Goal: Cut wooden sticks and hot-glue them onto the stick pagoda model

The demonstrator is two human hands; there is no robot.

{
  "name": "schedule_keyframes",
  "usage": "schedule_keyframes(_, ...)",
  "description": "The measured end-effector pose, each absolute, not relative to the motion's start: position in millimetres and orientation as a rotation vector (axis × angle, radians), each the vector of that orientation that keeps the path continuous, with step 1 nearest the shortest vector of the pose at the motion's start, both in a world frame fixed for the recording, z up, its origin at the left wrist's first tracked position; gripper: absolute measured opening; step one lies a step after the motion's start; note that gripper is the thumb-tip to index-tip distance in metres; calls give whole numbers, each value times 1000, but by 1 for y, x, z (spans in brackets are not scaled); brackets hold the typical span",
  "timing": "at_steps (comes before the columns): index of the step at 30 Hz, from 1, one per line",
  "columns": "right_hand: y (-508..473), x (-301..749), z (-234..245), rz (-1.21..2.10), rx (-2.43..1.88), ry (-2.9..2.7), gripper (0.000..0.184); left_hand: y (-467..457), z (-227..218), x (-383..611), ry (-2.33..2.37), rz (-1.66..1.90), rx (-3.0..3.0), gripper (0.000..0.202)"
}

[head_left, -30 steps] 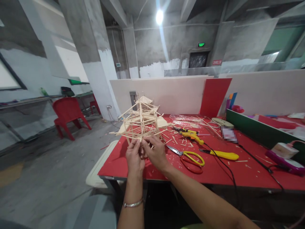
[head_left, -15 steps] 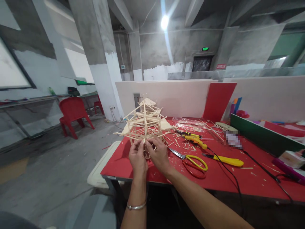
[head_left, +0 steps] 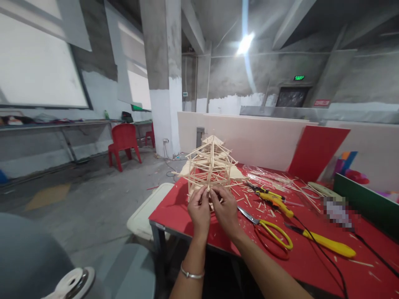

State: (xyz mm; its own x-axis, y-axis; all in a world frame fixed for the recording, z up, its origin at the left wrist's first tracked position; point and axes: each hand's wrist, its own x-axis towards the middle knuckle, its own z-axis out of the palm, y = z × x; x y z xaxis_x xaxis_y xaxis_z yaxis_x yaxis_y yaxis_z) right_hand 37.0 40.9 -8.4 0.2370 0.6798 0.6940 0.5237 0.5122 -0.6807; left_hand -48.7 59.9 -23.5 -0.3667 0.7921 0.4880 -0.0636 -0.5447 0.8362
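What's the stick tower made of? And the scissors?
Stick tower: probably bare wood or bamboo, since it looks pale tan and dull, with no paint showing.
Scissors: the blades look like polished metal, perhaps steel, being silvery and shiny; the handles seem plastic or plastic-coated, with even yellow and red colour.

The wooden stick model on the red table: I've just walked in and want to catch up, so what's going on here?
A person is working on the stick model with bare hands. The fingers of the left hand and right hand meet at its near side, pinching there; the exact piece is too small to make out. The model stands on the red table. To the right lie scissors, a yellow-handled knife and scattered loose sticks.
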Motion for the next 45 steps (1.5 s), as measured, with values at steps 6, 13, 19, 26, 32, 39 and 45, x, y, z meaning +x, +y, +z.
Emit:
schedule_keyframes(6,42,38,-10,144,-1131,-1422,24,58,-21,-49,1023,1975,1363,18)
schedule_keyframes(13,42,40,-9,146,-1123,-1419,25,55,-20,-49,1025,1982,1432,19)
schedule_keyframes(19,40,41,-9,162,-1116,-1423,25,55,-19,-50,1025,1984,1484,19)
schedule_keyframes(26,40,40,-8,172,-1116,-1415,25,55,-20,-49,1009,1993,1490,19)
schedule_keyframes(32,40,41,-10,185,-1120,-1416,25,53,-19,-48,998,1994,1481,19)
schedule_keyframes(39,39,41,-10,193,-1122,-1418,26,54,-19,-47,994,1993,1478,19)
schedule_keyframes(45,38,41,-10,172,-1127,-1413,26,54,-20,-47,997,1993,1468,19)
